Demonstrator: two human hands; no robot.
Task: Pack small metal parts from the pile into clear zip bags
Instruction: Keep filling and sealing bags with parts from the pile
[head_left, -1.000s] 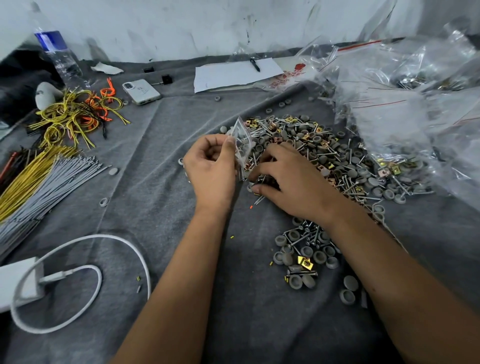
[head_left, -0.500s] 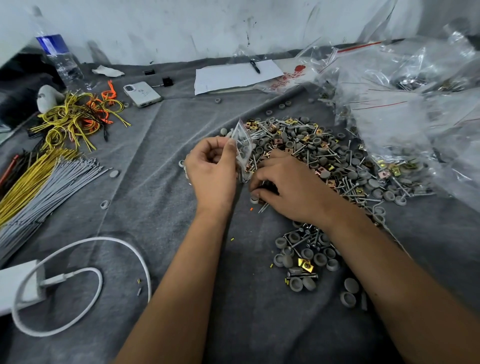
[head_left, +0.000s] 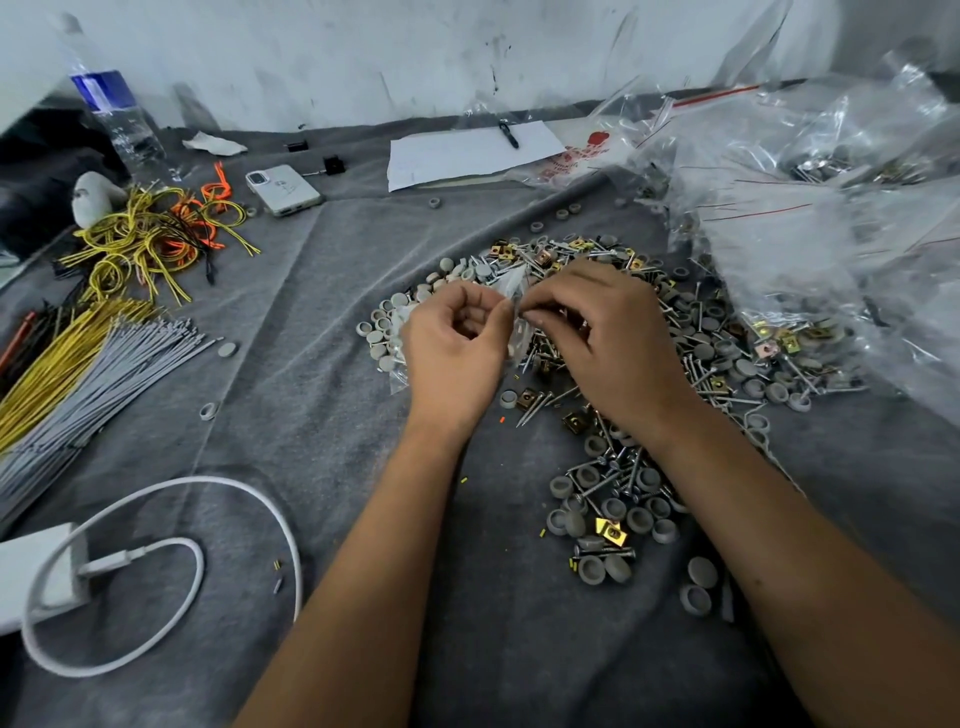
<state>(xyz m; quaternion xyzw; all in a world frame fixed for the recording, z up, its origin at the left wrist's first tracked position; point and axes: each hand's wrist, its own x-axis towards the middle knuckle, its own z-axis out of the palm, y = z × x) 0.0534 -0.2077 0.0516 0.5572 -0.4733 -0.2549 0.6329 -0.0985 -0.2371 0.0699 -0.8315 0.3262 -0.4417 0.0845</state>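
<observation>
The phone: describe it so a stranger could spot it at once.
Start at the grey cloth covering the table and look to its far left, by the tangle of yellow and orange wires. Just right of that lies the phone, the only flat white slab there, camera side up.

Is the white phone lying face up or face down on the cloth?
Face down. The white phone shows its back with the camera block, lying flat on the grey cloth.

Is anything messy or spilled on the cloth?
Yes. A few gray caps lie alone on the cloth, left of the main pile. Tiny yellow bits are scattered near the arms. Nothing looks broken.
</observation>
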